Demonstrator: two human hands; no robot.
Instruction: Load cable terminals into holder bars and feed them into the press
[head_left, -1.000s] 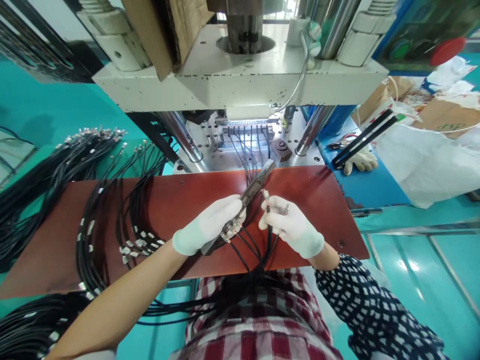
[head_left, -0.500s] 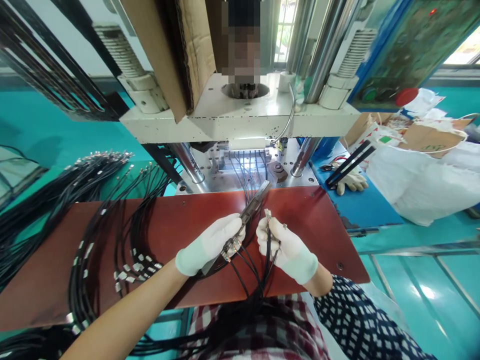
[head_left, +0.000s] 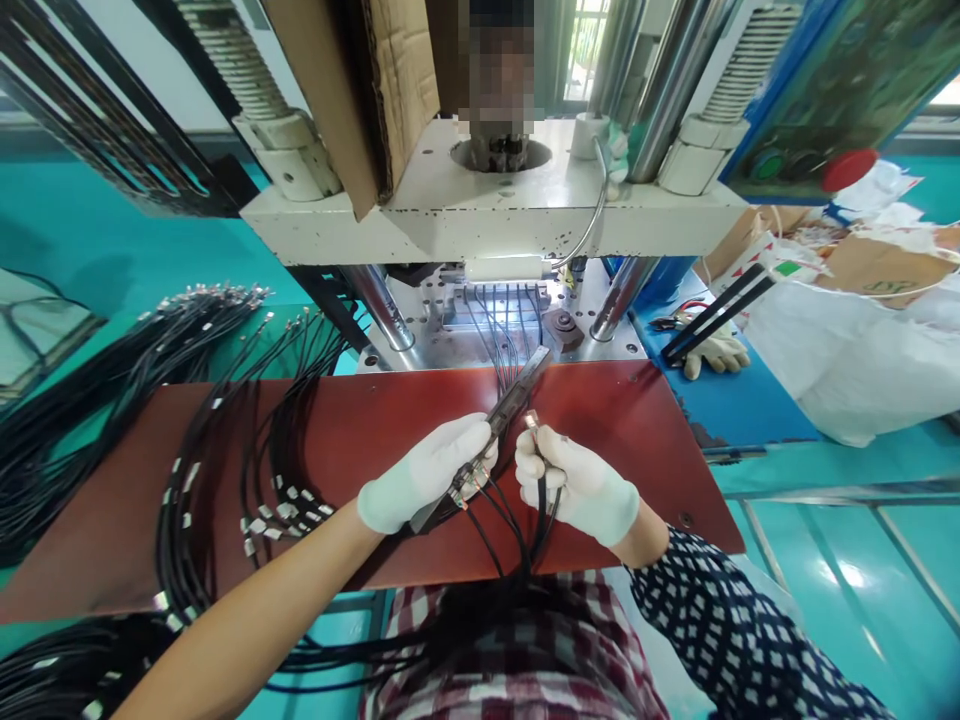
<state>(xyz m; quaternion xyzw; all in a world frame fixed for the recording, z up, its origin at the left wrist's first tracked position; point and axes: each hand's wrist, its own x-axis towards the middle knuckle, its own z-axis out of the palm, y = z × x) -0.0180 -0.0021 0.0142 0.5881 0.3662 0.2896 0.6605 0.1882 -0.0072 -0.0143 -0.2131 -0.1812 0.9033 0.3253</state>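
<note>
My gloved left hand (head_left: 442,468) is closed around a long dark metal bar (head_left: 516,398), tilted up to the right. Several cable ends with small metal connectors (head_left: 466,480) are set along the bar beside my fingers. In my gloved right hand (head_left: 577,480) a black cable (head_left: 541,508) is pinched, its silvery connector (head_left: 531,420) pointing up beyond the fingertips, close to the bar but apart from it. The cables hang down toward the lap. Behind the bar, thin cables (head_left: 501,345) run into the lit metal mould (head_left: 487,308) of the press.
A reddish-brown board (head_left: 637,420) spans the work area. Black cable bundles (head_left: 292,450) with white tags lie on it at left, more (head_left: 90,430) beyond. The press plate (head_left: 420,225) stands above the mould. A glove (head_left: 716,355) lies on the blue surface, near white sacks (head_left: 840,340).
My view has shifted slightly. My right hand has turned a little, tilting the connector to the left. The left hand keeps its hold on the bar.
</note>
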